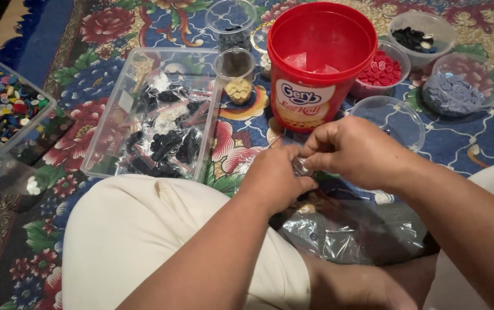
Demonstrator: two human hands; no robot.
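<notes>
The left hand and right hand are both pinching a tiny clear bag shut, so holding it steady above the plastic sheet is helping.

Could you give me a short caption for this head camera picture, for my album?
Both hands, left hand and right hand, pinch a small clear plastic bag before a red plastic bucket.

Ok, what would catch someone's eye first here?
The big red tub stands in the middle of the flowered rug, ringed by clear cups of sorted buttons, red ones to its right. In front, the left hand and right hand pinch a small clear bag.
</notes>
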